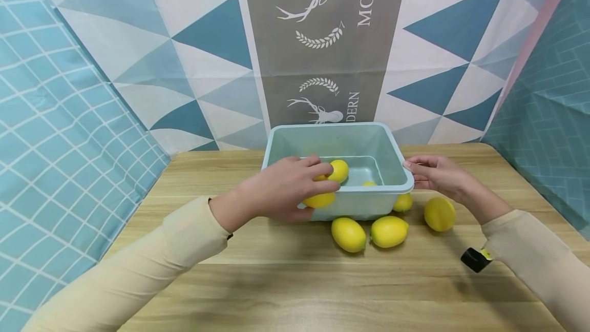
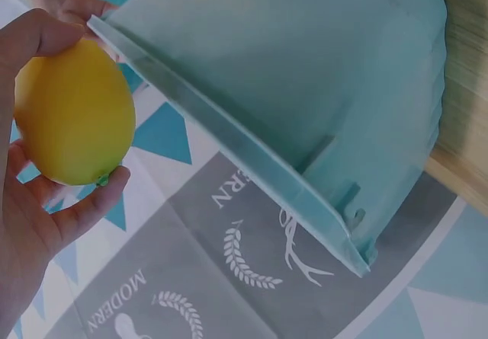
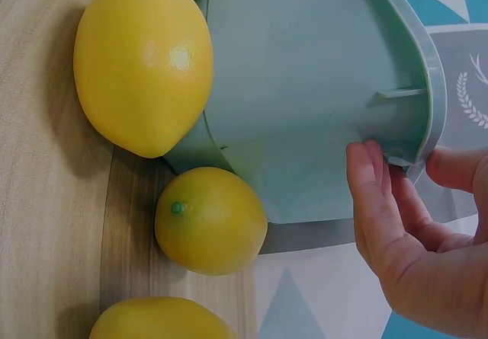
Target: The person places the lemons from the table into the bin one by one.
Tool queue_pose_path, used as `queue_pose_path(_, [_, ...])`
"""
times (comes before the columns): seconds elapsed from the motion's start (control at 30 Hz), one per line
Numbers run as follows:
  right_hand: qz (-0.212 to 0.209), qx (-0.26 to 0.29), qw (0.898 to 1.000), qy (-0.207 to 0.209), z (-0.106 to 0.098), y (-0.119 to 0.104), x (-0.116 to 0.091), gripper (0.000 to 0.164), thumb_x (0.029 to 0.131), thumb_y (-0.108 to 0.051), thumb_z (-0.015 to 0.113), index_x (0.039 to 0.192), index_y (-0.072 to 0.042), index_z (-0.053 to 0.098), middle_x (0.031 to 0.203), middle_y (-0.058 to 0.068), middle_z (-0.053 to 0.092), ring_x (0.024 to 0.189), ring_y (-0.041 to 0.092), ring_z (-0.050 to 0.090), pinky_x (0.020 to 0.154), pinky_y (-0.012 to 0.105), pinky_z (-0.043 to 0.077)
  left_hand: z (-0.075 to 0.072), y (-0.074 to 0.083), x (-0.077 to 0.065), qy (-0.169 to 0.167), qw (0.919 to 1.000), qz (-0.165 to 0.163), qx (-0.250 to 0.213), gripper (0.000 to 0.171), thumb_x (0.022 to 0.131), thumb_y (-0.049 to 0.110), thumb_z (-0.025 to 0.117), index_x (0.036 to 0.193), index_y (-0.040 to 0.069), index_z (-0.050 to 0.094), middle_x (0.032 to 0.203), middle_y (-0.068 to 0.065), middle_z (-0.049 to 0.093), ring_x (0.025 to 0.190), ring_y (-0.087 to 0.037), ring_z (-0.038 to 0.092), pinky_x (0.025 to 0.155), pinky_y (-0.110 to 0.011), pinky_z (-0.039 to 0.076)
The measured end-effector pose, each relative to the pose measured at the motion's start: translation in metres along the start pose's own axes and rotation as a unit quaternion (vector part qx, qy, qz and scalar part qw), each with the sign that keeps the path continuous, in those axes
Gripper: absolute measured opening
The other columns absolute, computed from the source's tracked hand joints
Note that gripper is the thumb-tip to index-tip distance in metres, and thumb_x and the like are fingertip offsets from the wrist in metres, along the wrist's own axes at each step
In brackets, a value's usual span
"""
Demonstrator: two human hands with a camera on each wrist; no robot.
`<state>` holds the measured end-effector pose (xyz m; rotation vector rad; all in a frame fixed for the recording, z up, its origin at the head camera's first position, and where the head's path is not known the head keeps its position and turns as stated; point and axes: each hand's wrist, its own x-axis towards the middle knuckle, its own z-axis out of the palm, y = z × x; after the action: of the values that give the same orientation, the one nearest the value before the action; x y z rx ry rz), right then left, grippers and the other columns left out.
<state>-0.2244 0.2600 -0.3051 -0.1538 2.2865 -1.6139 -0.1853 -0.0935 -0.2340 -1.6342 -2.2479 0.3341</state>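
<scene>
A light blue-green plastic bin (image 1: 355, 204) stands on the table. My left hand (image 1: 290, 186) holds a yellow lemon (image 2: 76, 118) between thumb and fingers, just outside the bin's front wall at rim height. In the head view, fingers partly cover this lemon. At the front right corner, my right hand (image 1: 438, 175) pinches the bin's rim, thumb on the edge and fingers under it against the outer wall (image 3: 305, 126). Inside the bin lies one lemon (image 1: 340, 170); the top of another lemon (image 1: 370, 184) shows just behind the front rim.
Two lemons lie before the bin, a left one (image 1: 349, 234) and a right one (image 1: 389, 231). Another lemon (image 1: 403, 203) sits by its right corner, and one more (image 1: 440, 214) lies farther right. Patterned cloth walls (image 1: 216, 81) enclose the wooden table (image 1: 295, 291) behind and at the sides.
</scene>
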Motion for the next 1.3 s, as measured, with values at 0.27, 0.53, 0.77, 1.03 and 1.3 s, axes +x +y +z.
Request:
queue_pose_path(0.27, [-0.002, -0.001, 1.000, -0.001, 0.000, 0.000, -0.001, 0.048, 0.101, -0.027, 0.047, 0.132, 0.008, 0.038, 0.094, -0.015, 0.062, 0.086, 0.002, 0.065, 0.079, 0.018, 0.056, -0.001, -0.013, 0.002, 0.008, 0.9998, -0.010, -0.015, 0.045, 0.077, 0.027, 0.068, 0.119, 0.020, 0.055, 0.108, -0.001, 0.055, 0.093, -0.018, 0.050, 0.060, -0.025, 0.048])
queue_pose_path(0.53, [-0.002, -0.012, 1.000, -0.002, 0.003, -0.002, 0.000, 0.051, 0.101, -0.028, 0.047, 0.134, 0.009, 0.036, 0.095, -0.015, 0.061, 0.087, 0.002, 0.064, 0.080, 0.017, 0.056, -0.003, -0.022, 0.003, -0.021, 0.9993, -0.026, -0.019, 0.044, 0.077, 0.026, 0.067, 0.118, 0.020, 0.054, 0.106, -0.001, 0.053, 0.092, -0.017, 0.050, 0.055, -0.026, 0.046])
queue_pose_path(0.77, [0.002, -0.020, 1.000, 0.000, 0.002, -0.003, 0.000, 0.051, 0.101, -0.027, 0.048, 0.134, 0.011, 0.036, 0.095, -0.016, 0.061, 0.086, 0.001, 0.063, 0.080, 0.017, 0.056, -0.008, -0.030, 0.005, -0.043, 0.9966, -0.053, -0.046, 0.043, 0.079, 0.025, 0.068, 0.119, 0.019, 0.054, 0.105, -0.002, 0.053, 0.090, -0.016, 0.050, 0.056, -0.027, 0.048])
queue_pose_path(1.03, [0.005, -0.020, 1.000, 0.000, 0.003, -0.005, 0.000, 0.052, 0.100, -0.026, 0.050, 0.134, 0.012, 0.037, 0.094, -0.015, 0.061, 0.085, 0.001, 0.064, 0.079, 0.017, 0.056, -0.013, -0.041, 0.005, -0.038, 0.9950, -0.071, -0.059, 0.040, 0.080, 0.027, 0.070, 0.117, 0.018, 0.055, 0.105, -0.003, 0.053, 0.092, -0.018, 0.052, 0.065, -0.031, 0.054])
queue_pose_path(1.3, [0.010, -0.023, 1.000, 0.003, 0.002, -0.006, 0.000, 0.052, 0.100, -0.024, 0.051, 0.134, 0.012, 0.038, 0.093, -0.014, 0.062, 0.084, 0.002, 0.064, 0.079, 0.017, 0.056, -0.028, -0.052, 0.011, -0.047, 0.9917, -0.100, -0.065, 0.041, 0.080, 0.026, 0.068, 0.118, 0.020, 0.055, 0.111, -0.003, 0.052, 0.100, -0.019, 0.052, 0.068, -0.034, 0.055])
